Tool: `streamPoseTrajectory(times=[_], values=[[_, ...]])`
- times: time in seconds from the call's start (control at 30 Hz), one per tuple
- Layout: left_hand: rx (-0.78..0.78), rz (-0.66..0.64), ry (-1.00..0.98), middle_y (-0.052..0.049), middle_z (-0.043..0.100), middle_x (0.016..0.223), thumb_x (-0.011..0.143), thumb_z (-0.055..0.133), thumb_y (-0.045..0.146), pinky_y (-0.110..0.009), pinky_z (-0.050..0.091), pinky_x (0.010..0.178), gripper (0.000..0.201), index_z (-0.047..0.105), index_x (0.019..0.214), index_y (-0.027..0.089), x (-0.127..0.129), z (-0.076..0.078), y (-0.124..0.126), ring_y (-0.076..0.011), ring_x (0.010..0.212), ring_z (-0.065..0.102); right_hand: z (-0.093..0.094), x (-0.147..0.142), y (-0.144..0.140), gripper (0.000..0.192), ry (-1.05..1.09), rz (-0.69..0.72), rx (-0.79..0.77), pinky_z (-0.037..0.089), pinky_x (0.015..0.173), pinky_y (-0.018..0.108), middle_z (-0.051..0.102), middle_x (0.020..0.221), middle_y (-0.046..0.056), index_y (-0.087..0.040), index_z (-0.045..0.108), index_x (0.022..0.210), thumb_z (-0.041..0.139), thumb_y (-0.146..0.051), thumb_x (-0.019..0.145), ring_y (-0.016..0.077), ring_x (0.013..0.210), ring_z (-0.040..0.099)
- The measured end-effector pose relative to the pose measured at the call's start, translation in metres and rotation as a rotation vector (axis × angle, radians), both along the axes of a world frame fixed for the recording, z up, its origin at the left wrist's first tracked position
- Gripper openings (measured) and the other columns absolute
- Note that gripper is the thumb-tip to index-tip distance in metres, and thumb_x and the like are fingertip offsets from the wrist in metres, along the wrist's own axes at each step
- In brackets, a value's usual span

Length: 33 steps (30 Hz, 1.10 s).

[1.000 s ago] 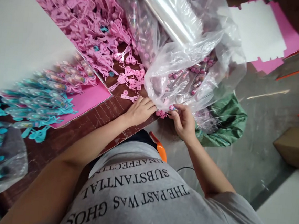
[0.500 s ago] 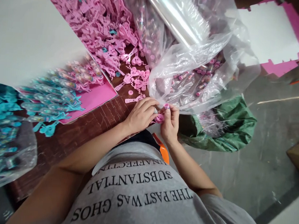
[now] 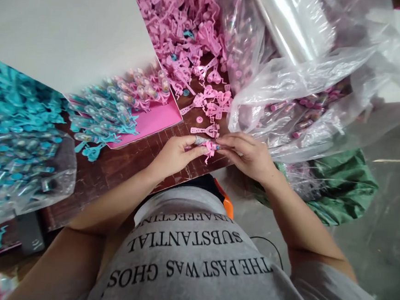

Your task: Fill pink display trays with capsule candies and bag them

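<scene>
Over the table's front edge, both of my hands meet at a small pink plastic toy piece with a clear, glittery end pointing left. My left hand is closed, thumb and fingers pinching it from the left. From the right, the fingertips of my right hand pinch its other end, where a bit of blue shows; the fingers cover part of it. Just beyond lies a loose pink handle-shaped part. A small pink toothed disc and several more pink parts lie behind that.
A large heap of pink parts is at the back. Left are assembled clear toys on a pink sheet, teal parts and a bag of teal-ended tubes. Right are a plastic bag of pink-capped tubes and a green sack.
The view has swung left, so everything sits farther right. My right hand held up a pink-capped tube; now its fingertips meet my left hand's at the pink piece, held sideways.
</scene>
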<state>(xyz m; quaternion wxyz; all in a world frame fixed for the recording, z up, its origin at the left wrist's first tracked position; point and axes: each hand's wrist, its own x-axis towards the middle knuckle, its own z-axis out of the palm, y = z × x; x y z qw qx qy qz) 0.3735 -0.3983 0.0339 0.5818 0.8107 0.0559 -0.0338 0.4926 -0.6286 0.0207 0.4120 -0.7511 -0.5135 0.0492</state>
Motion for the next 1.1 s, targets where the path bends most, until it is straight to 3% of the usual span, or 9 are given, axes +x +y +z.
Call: streamPoseTrajectory(times=[0.23,0.33,0.47,0.6,0.7,0.77,0.93,1.03,1.1], values=[[0.471,0.063,-0.11,-0.002,0.083,0.105,0.105,0.071,0.032,-0.039,0.05,0.09,0.02,0.082,0.09,0.025,-0.007,0.006,-0.001,-0.0213,0.098,0.074,0.006,-0.01,0.014,0.026,-0.176,0.005,-0.044,0.066,0.097,0.042,0.078,0.128,0.011,-0.024,0.073,0.132,0.06,-0.029,0.11,0.0243,0.115,0.075],[0.658,0.093,-0.197,-0.002,0.083,0.11,0.107,0.067,0.034,-0.043,0.045,0.091,0.023,0.081,0.09,0.025,-0.012,0.004,-0.007,-0.0217,0.097,0.073,0.008,-0.015,0.024,0.027,0.046,-0.047,-0.068,0.064,0.081,0.036,0.08,0.105,0.009,-0.021,0.076,0.118,0.059,-0.041,0.111,0.0202,0.091,0.075],[0.778,0.084,-0.331,-0.002,0.084,0.112,0.108,0.066,0.035,-0.046,0.041,0.09,0.023,0.081,0.093,0.026,-0.012,0.001,-0.008,-0.0228,0.093,0.071,0.014,-0.017,0.03,0.057,0.536,-0.107,-0.134,0.048,0.056,0.027,0.067,0.067,0.0,-0.02,0.067,0.079,0.05,-0.066,0.109,0.0111,0.057,0.057],[0.628,0.151,-0.246,-0.004,0.082,0.107,0.106,0.066,0.035,-0.043,0.045,0.089,0.019,0.08,0.099,0.025,-0.008,0.0,0.008,-0.0239,0.096,0.072,0.014,0.008,0.006,0.062,0.564,-0.289,-0.012,0.05,0.058,0.028,0.075,0.088,0.002,-0.023,0.074,0.114,0.048,-0.078,0.104,0.0113,0.06,0.06],[0.342,0.196,-0.128,-0.003,0.081,0.104,0.107,0.063,0.043,-0.037,0.052,0.086,0.024,0.079,0.113,0.026,-0.005,-0.003,0.02,-0.0216,0.091,0.071,-0.002,0.049,-0.028,0.052,0.236,-0.647,0.008,0.056,0.067,0.032,0.076,0.102,0.005,-0.026,0.072,0.122,0.047,-0.069,0.108,0.0154,0.07,0.065],[0.126,0.193,-0.056,-0.003,0.081,0.111,0.105,0.063,0.045,-0.035,0.055,0.089,0.029,0.077,0.122,0.025,-0.002,-0.007,0.02,-0.0213,0.097,0.072,-0.022,0.076,-0.046,0.038,0.004,-0.764,-0.114,0.059,0.078,0.038,0.076,0.107,0.008,-0.026,0.073,0.114,0.056,-0.059,0.107,0.0209,0.082,0.068],[-0.1,0.184,0.021,-0.007,0.081,0.121,0.092,0.078,0.04,-0.037,0.058,0.102,0.034,0.076,0.12,0.021,0.006,-0.02,0.002,-0.0235,0.11,0.074,-0.067,0.106,-0.056,0.015,-0.148,-0.511,-0.445,0.061,0.088,0.049,0.075,0.107,0.013,-0.025,0.072,0.104,0.068,-0.037,0.095,0.0308,0.1,0.068],[-0.191,0.224,0.038,-0.007,0.082,0.115,0.089,0.083,0.046,-0.037,0.059,0.101,0.038,0.076,0.116,0.02,0.006,-0.025,0.0,-0.0222,0.106,0.075,-0.068,0.1,-0.062,0.012,-0.154,-0.451,-0.419,0.06,0.091,0.052,0.076,0.105,0.012,-0.025,0.071,0.099,0.071,-0.036,0.094,0.0312,0.1,0.07],[-0.237,0.248,0.078,-0.006,0.082,0.109,0.086,0.086,0.049,-0.036,0.06,0.098,0.04,0.077,0.111,0.02,0.003,-0.026,0.004,-0.0208,0.1,0.075,-0.055,0.087,-0.069,0.015,-0.089,-0.515,-0.291,0.061,0.083,0.047,0.076,0.103,0.009,-0.026,0.07,0.102,0.071,-0.039,0.096,0.0274,0.093,0.072]])
